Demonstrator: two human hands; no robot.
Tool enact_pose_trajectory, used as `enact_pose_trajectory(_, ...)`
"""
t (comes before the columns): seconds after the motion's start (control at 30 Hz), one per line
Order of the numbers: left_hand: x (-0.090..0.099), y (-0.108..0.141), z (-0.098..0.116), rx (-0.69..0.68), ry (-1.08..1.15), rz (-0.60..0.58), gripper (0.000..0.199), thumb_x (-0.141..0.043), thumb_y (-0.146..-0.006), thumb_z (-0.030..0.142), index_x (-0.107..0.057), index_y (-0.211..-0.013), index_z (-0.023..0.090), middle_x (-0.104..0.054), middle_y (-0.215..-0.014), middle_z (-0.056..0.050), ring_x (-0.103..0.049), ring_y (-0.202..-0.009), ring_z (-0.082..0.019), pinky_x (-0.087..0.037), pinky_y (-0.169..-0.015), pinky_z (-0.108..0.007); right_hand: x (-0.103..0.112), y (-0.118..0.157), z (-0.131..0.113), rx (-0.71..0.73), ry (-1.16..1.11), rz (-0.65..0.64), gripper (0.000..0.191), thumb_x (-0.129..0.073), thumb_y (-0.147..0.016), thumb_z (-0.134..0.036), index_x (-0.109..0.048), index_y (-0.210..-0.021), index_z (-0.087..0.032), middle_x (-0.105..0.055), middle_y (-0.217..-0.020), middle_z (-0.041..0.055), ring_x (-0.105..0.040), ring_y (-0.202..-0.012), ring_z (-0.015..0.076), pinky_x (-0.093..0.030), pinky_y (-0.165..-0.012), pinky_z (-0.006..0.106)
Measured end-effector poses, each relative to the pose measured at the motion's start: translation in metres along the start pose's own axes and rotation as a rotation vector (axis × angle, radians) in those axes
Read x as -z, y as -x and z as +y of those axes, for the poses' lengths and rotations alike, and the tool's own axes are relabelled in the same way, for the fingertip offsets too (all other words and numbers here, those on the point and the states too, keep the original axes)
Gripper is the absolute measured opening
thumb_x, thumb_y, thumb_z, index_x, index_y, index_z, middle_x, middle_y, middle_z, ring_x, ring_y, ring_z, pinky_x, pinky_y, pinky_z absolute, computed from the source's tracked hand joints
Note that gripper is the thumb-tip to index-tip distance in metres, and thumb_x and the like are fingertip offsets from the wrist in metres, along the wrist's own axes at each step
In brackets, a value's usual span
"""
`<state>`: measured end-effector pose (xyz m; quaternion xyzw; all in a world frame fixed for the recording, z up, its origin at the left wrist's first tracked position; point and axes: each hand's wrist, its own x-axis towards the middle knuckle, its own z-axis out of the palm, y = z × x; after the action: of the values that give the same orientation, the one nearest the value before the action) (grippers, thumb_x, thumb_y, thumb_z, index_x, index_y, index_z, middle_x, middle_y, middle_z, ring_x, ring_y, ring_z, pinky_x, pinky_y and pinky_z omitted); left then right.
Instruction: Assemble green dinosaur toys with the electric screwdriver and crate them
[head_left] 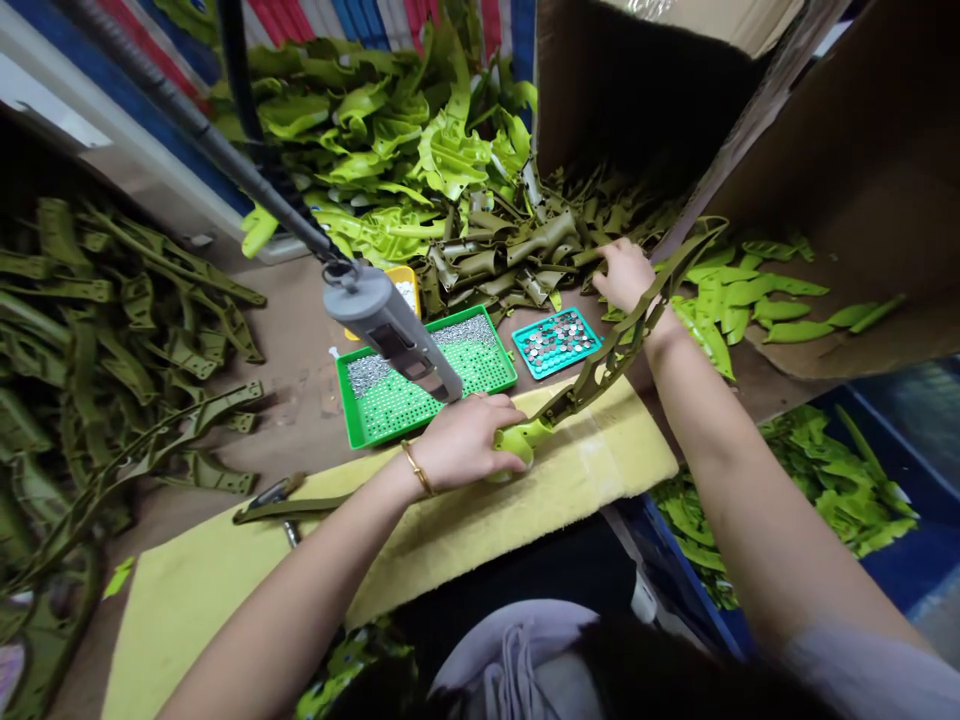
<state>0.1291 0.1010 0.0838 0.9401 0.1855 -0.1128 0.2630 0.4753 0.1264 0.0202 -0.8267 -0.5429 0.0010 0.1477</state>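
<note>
Olive plastic piece (600, 372) is being clamped at its lime-green end by the left hand (469, 442) on a yellow pad (592, 480), while the right hand (626, 275), well apart, is being pressed open onto a heap of olive parts (510, 265).

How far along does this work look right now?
Hard to judge exactly. Seemingly done: the long olive parts heaped at the left. In hand: the left hand grips a long olive plastic part with a lime end, over a yellow pad. Seemingly left: the right hand touches a heap of olive pieces, and the green tray still holds metal studs.
</note>
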Motion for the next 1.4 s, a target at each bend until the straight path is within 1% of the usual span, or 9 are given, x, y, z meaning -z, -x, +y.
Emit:
enact_pose_trajectory(0.27,0.003,0.000,0.003,0.010,-0.017,-0.017,0.048,-0.072,-0.076,0.046,-0.066,-0.117,0.022,-0.067,-0.111,-0.006,-0.061,-0.105,-0.028,-0.047,-0.089,-0.038,-0.005,-0.012,-0.027,0.001,-0.066,0.056,0.043,-0.042,-0.088,-0.029,-0.064,-0.123,-0.015,-0.063,-0.119,0.0197,-0.053,-0.119,0.0361,-0.037,-0.104,0.058)
enact_pose_trajectory(0.4,0.002,0.001,0.004,0.006,-0.016,-0.006,0.047,-0.071,-0.077,0.045,-0.066,-0.118,0.022,-0.067,-0.112,-0.006,-0.062,-0.105,-0.028,-0.047,-0.091,-0.038,0.002,0.012,-0.014,-0.149,-0.728,0.211,0.044,-0.039,-0.087,-0.028,-0.059,-0.124,-0.015,-0.069,-0.105,0.0118,-0.067,-0.096,0.0235,-0.052,-0.092,0.045)
enact_pose_trajectory(0.5,0.004,-0.002,0.000,-0.014,-0.008,-0.024,0.051,-0.070,-0.076,0.046,-0.066,-0.120,0.020,-0.066,-0.114,-0.008,-0.061,-0.107,-0.029,-0.046,-0.091,-0.038,0.003,0.049,0.007,-0.233,-1.243,0.217,0.035,-0.046,-0.083,-0.040,-0.060,-0.106,-0.018,-0.068,-0.092,0.0051,-0.069,-0.077,0.0173,-0.057,-0.072,0.036)
enact_pose_trajectory(0.57,0.005,-0.006,-0.005,-0.027,0.011,-0.055,0.057,-0.069,-0.076,0.050,-0.065,-0.122,0.017,-0.065,-0.116,-0.009,-0.061,-0.107,-0.029,-0.046,-0.091,-0.037,0.000,0.070,0.021,-0.296,-1.371,0.289,0.031,-0.061,-0.074,-0.045,-0.058,-0.091,-0.020,-0.064,-0.080,-0.0012,-0.066,-0.065,0.0128,-0.056,-0.062,0.030)
enact_pose_trajectory(0.7,0.008,-0.015,-0.013,0.007,0.072,-0.108,0.063,-0.067,-0.075,0.055,-0.063,-0.126,0.017,-0.065,-0.119,-0.008,-0.061,-0.106,-0.027,-0.044,-0.090,-0.034,-0.010,0.076,0.034,-0.385,-1.398,0.394,0.041,-0.079,-0.055,-0.035,-0.050,-0.082,-0.023,-0.056,-0.069,-0.0083,-0.063,-0.060,0.0090,-0.056,-0.059,0.024)
enact_pose_trajectory(0.83,0.009,-0.016,-0.013,0.037,0.107,-0.097,0.065,-0.066,-0.074,0.057,-0.063,-0.126,0.018,-0.065,-0.120,-0.008,-0.061,-0.107,-0.027,-0.044,-0.092,-0.033,-0.018,0.031,0.015,-0.270,-1.391,0.443,0.035,-0.073,-0.066,-0.037,-0.045,-0.084,-0.026,-0.054,-0.075,-0.0070,-0.064,-0.068,0.0098,-0.057,-0.063,0.026)
enact_pose_trajectory(1.03,0.006,-0.011,-0.014,0.044,0.118,-0.062,0.065,-0.068,-0.074,0.057,-0.064,-0.126,0.018,-0.065,-0.118,-0.009,-0.061,-0.105,-0.026,-0.044,-0.092,-0.035,-0.021,-0.030,-0.029,-0.163,-1.415,0.174,0.040,-0.070,-0.069,-0.029,-0.046,-0.101,-0.029,-0.057,-0.086,-0.0055,-0.066,-0.079,0.0094,-0.058,-0.077,0.028)
enact_pose_trajectory(1.23,0.004,-0.012,-0.022,0.050,0.159,-0.055,0.066,-0.067,-0.073,0.060,-0.064,-0.125,0.021,-0.065,-0.120,-0.008,-0.061,-0.107,-0.027,-0.043,-0.093,-0.035,-0.007,-0.005,-0.005,-0.184,-1.463,0.078,0.033,-0.070,-0.071,-0.033,-0.053,-0.097,-0.024,-0.062,-0.082,-0.0046,-0.064,-0.075,0.0112,-0.057,-0.072,0.030)
enact_pose_trajectory(1.4,0.005,-0.016,-0.026,0.083,0.202,-0.090,0.073,-0.067,-0.070,0.064,-0.062,-0.126,0.018,-0.065,-0.119,-0.008,-0.060,-0.108,-0.027,-0.042,-0.094,-0.034,-0.008,0.025,0.008,-0.363,-1.334,0.006,0.032,-0.078,-0.062,-0.025,-0.053,-0.080,-0.020,-0.058,-0.069,-0.0034,-0.059,-0.060,0.0120,-0.050,-0.056,0.027)
